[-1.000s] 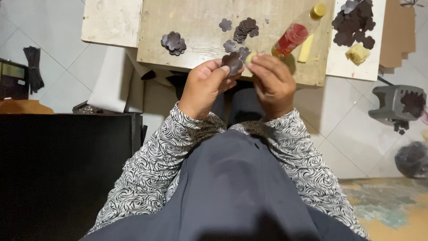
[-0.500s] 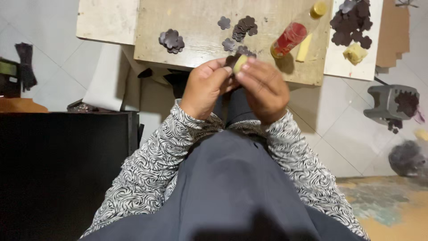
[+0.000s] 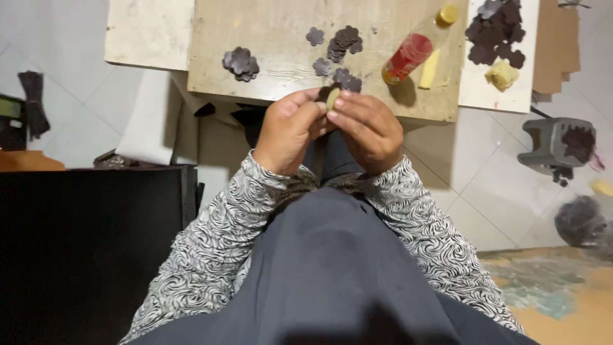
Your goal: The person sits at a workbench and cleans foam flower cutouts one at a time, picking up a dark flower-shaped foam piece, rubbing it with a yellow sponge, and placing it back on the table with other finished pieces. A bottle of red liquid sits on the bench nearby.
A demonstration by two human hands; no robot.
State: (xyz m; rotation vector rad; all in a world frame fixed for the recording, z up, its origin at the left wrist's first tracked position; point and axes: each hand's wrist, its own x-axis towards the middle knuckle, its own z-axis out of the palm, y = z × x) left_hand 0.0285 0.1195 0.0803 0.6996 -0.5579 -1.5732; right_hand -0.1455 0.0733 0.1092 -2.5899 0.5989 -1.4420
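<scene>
Your left hand [image 3: 290,131] and your right hand [image 3: 367,131] meet just in front of the near edge of the pale wooden board [image 3: 274,38]. Both wrists bend inward and the fingertips touch each other. Together they pinch a small round yellowish-green piece [image 3: 332,98], with a dark flower-shaped cutout [image 3: 324,93] behind it. More dark flower-shaped cutouts [image 3: 241,62] lie on the board, and a red plastic bottle with a yellow cap [image 3: 415,46] lies beside them.

Pale tiled floor [image 3: 472,185] runs beneath a low, scuffed wooden board [image 3: 281,45] at top of frame; black cabinet [image 3: 83,249] fills lower left, grey punch tool [image 3: 555,144] sits at right, worn painted patch [image 3: 555,294] lower right. Soft, even light.
</scene>
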